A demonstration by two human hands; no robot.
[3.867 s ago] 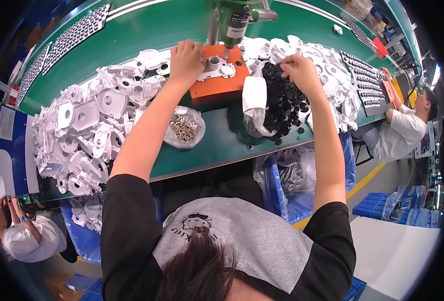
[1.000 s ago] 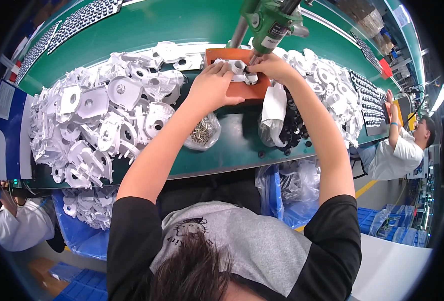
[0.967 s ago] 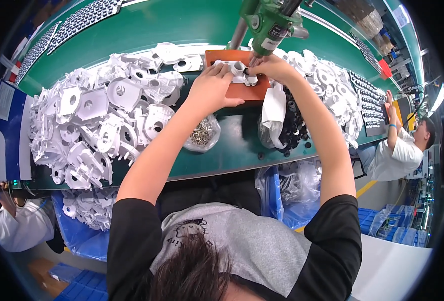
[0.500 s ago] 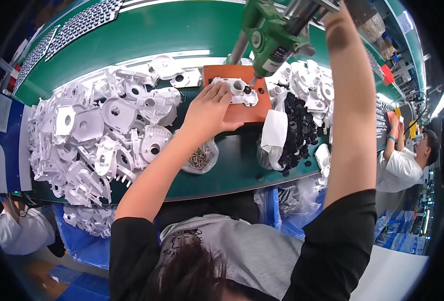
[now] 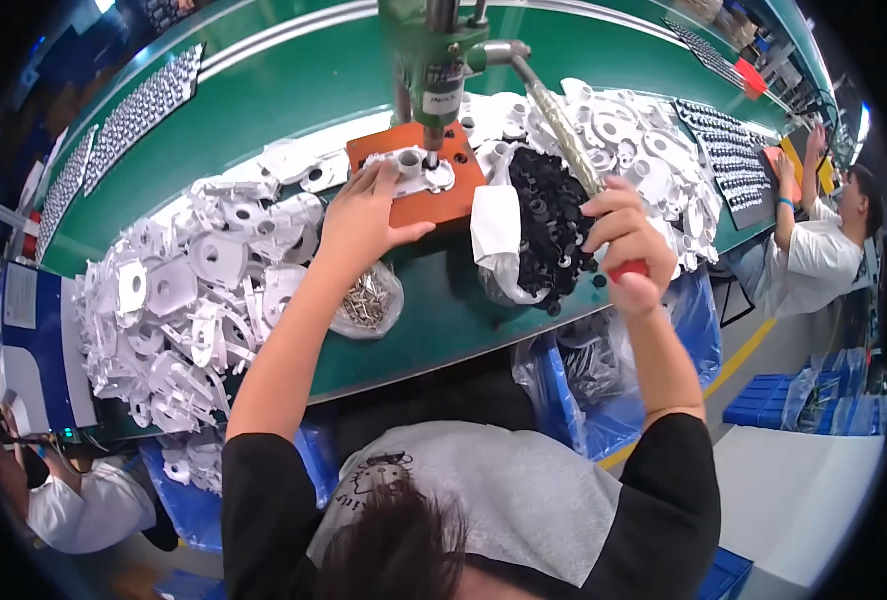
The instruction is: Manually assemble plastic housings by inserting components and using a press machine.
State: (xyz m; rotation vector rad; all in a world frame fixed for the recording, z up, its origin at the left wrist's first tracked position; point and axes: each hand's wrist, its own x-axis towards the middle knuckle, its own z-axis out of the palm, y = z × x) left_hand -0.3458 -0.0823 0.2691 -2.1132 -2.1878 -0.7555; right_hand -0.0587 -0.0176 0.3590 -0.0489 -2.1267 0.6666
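My left hand rests its fingers over one end of a white plastic part, holding it on an orange block; its thumb stretches along the block's near side. Directly above stands a green hand press, its metal spindle reaching down to the part beside a raised round tube. Whether the tip touches is too small to tell. To the right, my right hand is closed around the low end of the press's long lever; a red piece shows at the palm.
White plastic parts pile up at left, more at right. Near the block are a bag of screws, a bag of black pieces and a white paper. Blue bins stand below the bench; a co-worker sits far right.
My right hand has swung from high above the bench down toward me with the lever. The spindle is lower over the part. My left hand stays on the part; the whole view has shifted.
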